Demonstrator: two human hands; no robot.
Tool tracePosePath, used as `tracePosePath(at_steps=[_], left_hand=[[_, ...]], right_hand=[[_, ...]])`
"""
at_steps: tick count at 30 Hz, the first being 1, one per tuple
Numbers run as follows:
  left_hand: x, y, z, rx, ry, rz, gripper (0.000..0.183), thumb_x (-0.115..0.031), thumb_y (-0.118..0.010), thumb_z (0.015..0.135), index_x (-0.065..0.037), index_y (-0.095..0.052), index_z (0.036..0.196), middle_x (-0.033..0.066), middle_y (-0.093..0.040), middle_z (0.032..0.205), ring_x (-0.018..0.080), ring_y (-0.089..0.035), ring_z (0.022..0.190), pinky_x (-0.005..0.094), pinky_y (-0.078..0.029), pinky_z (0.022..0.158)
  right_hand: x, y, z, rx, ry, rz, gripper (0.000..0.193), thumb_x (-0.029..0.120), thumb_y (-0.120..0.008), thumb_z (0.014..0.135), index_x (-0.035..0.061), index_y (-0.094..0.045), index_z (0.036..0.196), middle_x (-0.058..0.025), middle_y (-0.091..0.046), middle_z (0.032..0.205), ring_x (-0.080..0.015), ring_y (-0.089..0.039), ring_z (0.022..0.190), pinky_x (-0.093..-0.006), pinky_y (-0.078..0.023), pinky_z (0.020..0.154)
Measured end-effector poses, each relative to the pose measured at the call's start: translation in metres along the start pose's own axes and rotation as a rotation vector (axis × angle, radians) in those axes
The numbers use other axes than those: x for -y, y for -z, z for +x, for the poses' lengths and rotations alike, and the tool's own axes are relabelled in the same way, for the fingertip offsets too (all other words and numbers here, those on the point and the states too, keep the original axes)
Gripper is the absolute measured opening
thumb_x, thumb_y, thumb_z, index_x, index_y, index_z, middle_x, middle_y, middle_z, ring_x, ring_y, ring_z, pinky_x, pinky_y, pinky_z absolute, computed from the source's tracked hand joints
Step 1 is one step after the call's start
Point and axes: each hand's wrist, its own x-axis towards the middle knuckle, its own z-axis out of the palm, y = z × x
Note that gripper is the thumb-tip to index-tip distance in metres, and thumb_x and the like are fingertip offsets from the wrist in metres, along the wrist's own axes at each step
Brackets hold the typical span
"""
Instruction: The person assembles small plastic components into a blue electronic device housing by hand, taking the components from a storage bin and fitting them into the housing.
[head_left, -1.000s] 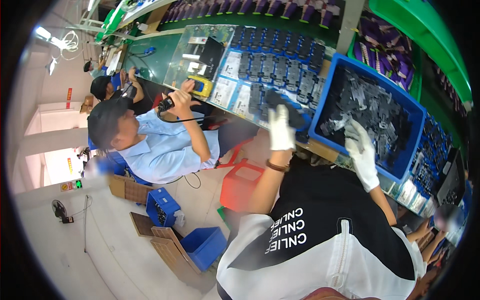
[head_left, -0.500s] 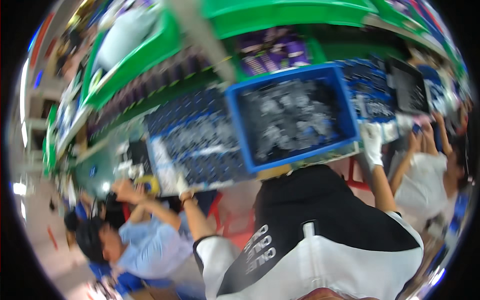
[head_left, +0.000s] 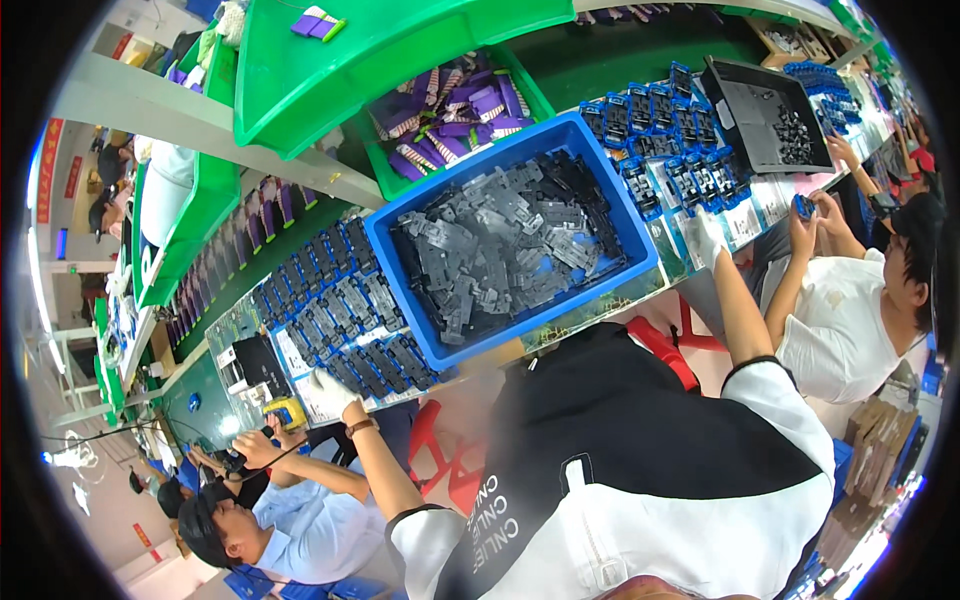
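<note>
My left hand [head_left: 332, 394], in a white glove, rests at the bench's front edge with its fingers stretched out. It lies beside rows of black plastic parts with blue pieces [head_left: 345, 318]. My right hand [head_left: 706, 240], gloved as well, lies open on the bench near another group of black-and-blue parts [head_left: 690, 180]. I see nothing held in either hand. Between them stands a large blue bin [head_left: 447, 358], tilted in the view, with many loose dark grey and black plastic parts [head_left: 510, 235] in it.
Behind the bin, a green tray [head_left: 535, 90] holds purple-and-white pieces under a green shelf [head_left: 400, 45]. A black tray [head_left: 760, 110] of small parts stands at right. Co-workers sit on both sides; the left one is near a yellow tool [head_left: 287, 413]. A red stool [head_left: 660, 350] is below.
The view has swung and grown sharper, so the bin appears farther left and more tilted. Both hands stay at the bench on either side of the bin.
</note>
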Motion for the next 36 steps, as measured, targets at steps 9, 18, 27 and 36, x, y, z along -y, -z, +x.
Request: tracePosePath(at_steps=[9, 18, 27, 36], left_hand=[[-0.245, -0.001, -0.165, 0.438, -0.088, -0.526, 0.039, -0.024, -0.040, 0.100, 0.000, -0.050, 0.128, 0.0145, -0.054, 0.125, 0.0269, -0.051, 0.119, 0.0397, -0.041, 0.102], [-0.307, -0.076, -0.297, 1.414, 0.631, -1.421, 0.083, -0.069, -0.032, 0.090, -0.010, -0.023, 0.148, 0.0165, -0.037, 0.145, 0.0343, -0.041, 0.127, 0.0473, -0.036, 0.105], [-0.257, -0.050, -0.245, 0.753, 0.950, -1.676, 0.078, -0.077, -0.043, 0.080, -0.015, -0.050, 0.127, 0.0090, -0.054, 0.127, 0.0262, -0.049, 0.118, 0.0474, -0.036, 0.105], [-0.272, 0.018, -0.237, 0.633, 0.936, -1.695, 0.084, -0.080, -0.037, 0.079, -0.007, -0.052, 0.119, 0.0129, -0.058, 0.115, 0.0340, -0.055, 0.106, 0.0537, -0.047, 0.092]], right_hand=[[0.025, 0.024, -0.007, -0.101, 0.342, -0.642, 0.041, 0.032, -0.048, 0.089, -0.0036, -0.066, 0.081, -0.0215, -0.065, 0.076, -0.0332, -0.061, 0.073, -0.0424, -0.044, 0.069], [0.117, -0.084, -0.231, 0.473, 0.385, -0.588, 0.032, 0.030, -0.056, 0.086, 0.0007, -0.063, 0.073, -0.0086, -0.058, 0.061, -0.0191, -0.054, 0.055, -0.0344, -0.043, 0.055], [0.116, -0.205, -0.241, 0.641, 0.907, -0.722, 0.045, 0.048, -0.052, 0.092, 0.0053, -0.066, 0.088, -0.0155, -0.065, 0.077, -0.0257, -0.064, 0.068, -0.0373, -0.050, 0.060], [0.071, -0.288, -0.160, 0.113, 1.023, -0.971, 0.044, 0.042, -0.073, 0.075, 0.0092, -0.064, 0.103, -0.0144, -0.061, 0.107, -0.0330, -0.061, 0.096, -0.0427, -0.050, 0.080]])
